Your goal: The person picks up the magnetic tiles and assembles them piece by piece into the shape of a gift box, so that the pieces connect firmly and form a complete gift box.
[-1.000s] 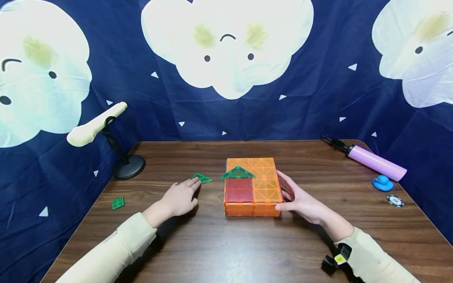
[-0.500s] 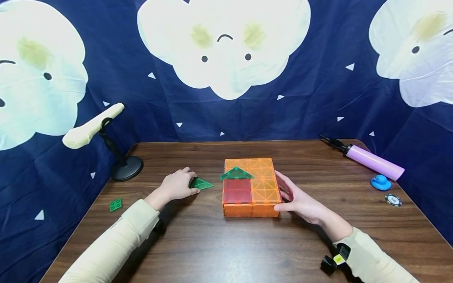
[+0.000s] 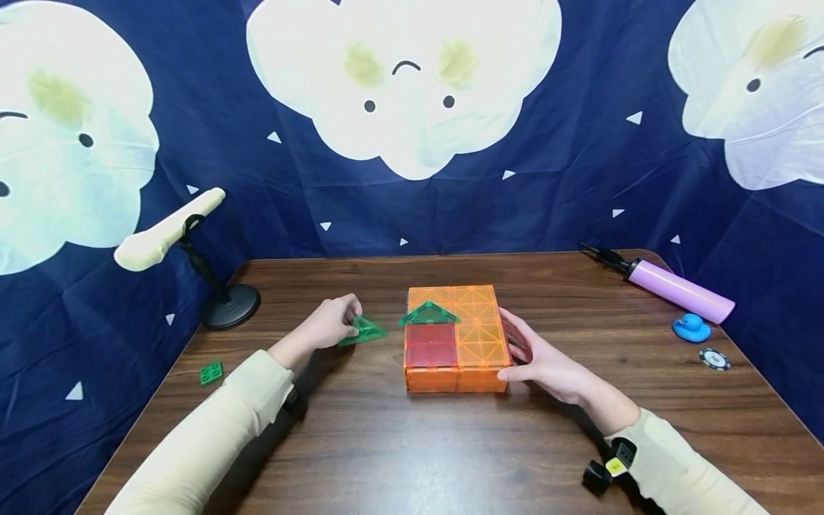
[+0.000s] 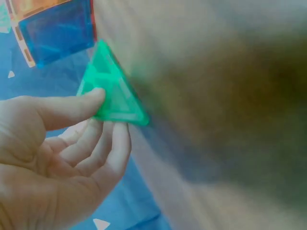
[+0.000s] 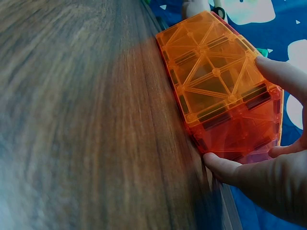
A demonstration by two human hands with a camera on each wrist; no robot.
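My left hand [image 3: 327,323] pinches a green triangular magnetic tile [image 4: 115,98], thumb on one face and fingers behind the other. In the head view that tile is tilted, left of a low box of magnetic tiles [image 3: 481,315]. The box is mostly orange, with a red square tile [image 3: 431,346] on top and a second green triangle [image 3: 430,313] just behind the red square. A blue tile [image 4: 60,33] shows on its side in the left wrist view. My right hand [image 3: 550,363] holds the box's right end, thumb at the near corner and fingers along the side.
At the left lies a small green building brick [image 3: 211,372]; behind it is a black stand [image 3: 229,306] with a cream-covered piece on top. A purple hand pump [image 3: 679,290], blue rubber duck [image 3: 692,327] and poker chip [image 3: 714,359] lie along the table's right side.
The left hand went from touching the flat green triangle with extended fingers to pinching it, and the tile has tipped up. The right hand stays at the box, which has not moved.
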